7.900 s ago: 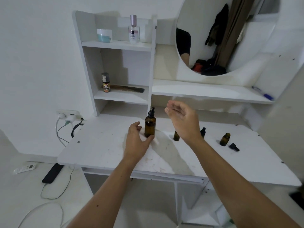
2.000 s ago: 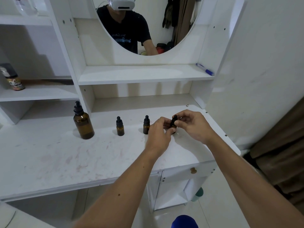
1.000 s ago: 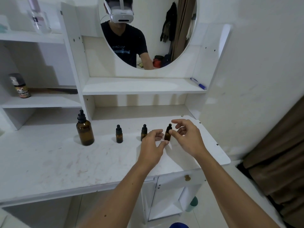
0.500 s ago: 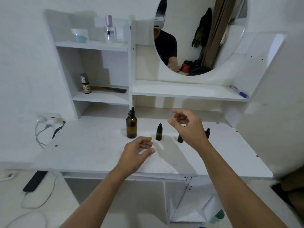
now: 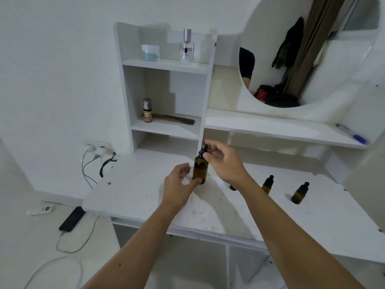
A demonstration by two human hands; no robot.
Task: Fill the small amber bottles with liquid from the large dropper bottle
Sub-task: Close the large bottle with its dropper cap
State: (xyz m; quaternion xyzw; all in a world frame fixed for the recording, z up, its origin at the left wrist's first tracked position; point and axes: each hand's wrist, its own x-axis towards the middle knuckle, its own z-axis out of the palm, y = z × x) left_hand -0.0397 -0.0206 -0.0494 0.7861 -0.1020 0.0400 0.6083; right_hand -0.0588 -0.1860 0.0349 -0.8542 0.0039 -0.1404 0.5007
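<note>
Both hands are on the big bottle (image 5: 200, 169), which stands upright on the white desk (image 5: 133, 188), near the back just below the shelf unit (image 5: 166, 65). The left hand (image 5: 179, 187) cups the amber body low down, thumb pressed against the base at the front, fingers curled round the far side. The right hand (image 5: 224, 162) comes in from above and to the right, fingertips pinched on the black dropper cap (image 5: 203, 150). So the left grips the glass, the right holds the cap, and the cap sits on the neck.

Off to the right, two small bottles stand upright on the desk with black caps on: one (image 5: 267, 184) just beyond the right forearm, another (image 5: 300, 193) further right, well apart from the big one. A dark bit of a third (image 5: 233, 187) peeks out under the right wrist; most of it is hidden.

Up on the shelves, a jar (image 5: 150, 52) and a clear spray bottle (image 5: 187, 47) on top, a small orange-labelled bottle (image 5: 147, 110) and a comb (image 5: 179, 119) lower down. A round mirror (image 5: 302, 51) hangs to the right, a blue pen (image 5: 354, 137) on the ledge below it.
</note>
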